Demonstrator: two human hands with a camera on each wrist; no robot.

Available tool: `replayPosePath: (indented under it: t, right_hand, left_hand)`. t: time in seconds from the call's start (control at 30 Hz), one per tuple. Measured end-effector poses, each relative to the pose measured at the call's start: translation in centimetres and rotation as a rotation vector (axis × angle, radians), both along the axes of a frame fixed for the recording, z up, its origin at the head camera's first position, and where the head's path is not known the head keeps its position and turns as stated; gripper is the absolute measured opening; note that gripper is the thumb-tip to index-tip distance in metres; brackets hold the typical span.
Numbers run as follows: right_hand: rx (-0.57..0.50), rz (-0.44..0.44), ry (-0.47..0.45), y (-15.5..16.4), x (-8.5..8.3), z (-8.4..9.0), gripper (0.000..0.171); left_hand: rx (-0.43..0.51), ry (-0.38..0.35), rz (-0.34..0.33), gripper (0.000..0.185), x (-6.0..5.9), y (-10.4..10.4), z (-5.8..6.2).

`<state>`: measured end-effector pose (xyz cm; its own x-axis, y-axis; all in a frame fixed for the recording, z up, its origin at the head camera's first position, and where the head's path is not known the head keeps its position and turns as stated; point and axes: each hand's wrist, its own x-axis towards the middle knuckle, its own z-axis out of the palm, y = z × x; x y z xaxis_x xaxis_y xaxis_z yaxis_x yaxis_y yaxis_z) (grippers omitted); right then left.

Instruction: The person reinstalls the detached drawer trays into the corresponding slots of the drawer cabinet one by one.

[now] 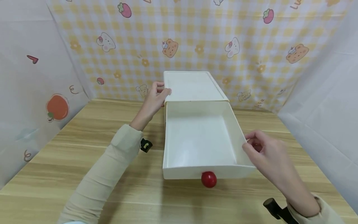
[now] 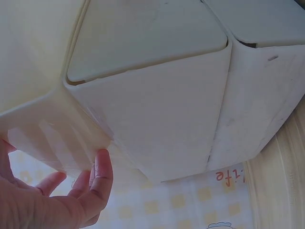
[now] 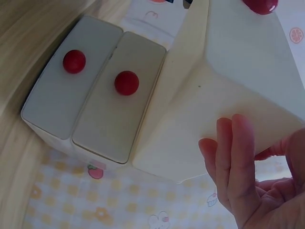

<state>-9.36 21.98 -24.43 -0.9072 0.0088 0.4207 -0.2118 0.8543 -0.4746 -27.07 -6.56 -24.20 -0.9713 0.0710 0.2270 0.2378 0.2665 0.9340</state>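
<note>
A white plastic drawer unit [image 1: 193, 85] stands on the table, its top drawer [image 1: 199, 140] pulled far out toward me, bare inside. A round red knob [image 1: 208, 179] sits on the drawer's front. At the unit's upper left edge is my left hand [image 1: 155, 96], thumb over the top edge, fingers along the side; in the left wrist view its fingertips [image 2: 102, 157] touch the white wall. My right hand [image 1: 267, 152] pinches the drawer's right side wall near the front, thumb at the rim. Its fingers [image 3: 238, 152] lie against the outer face in the right wrist view.
Two lower drawers, one in the middle [image 3: 112, 119] and one at the bottom [image 3: 52, 107], are closed, each with a red knob. The wood-grain table [image 1: 84, 149] surrounds the unit. A yellow checked cloth [image 1: 195, 37] hangs behind, with white cloths at both sides.
</note>
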Motion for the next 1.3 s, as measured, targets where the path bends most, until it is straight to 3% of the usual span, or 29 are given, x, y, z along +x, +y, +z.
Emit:
replayPosePath:
  t: [0.5, 1.3]
  right_hand:
    - [-0.038, 0.012, -0.015, 0.5, -2.1, -0.3, 0.017]
    - [-0.03, 0.013, -0.051, 0.4, -4.3, 0.8, 0.02]
  left_hand:
    - [-0.005, -0.007, 0.002, 0.053, -0.1, 0.1, -0.1]
    - [-0.002, -0.013, 0.0, 0.053, 0.1, 0.1, 0.1]
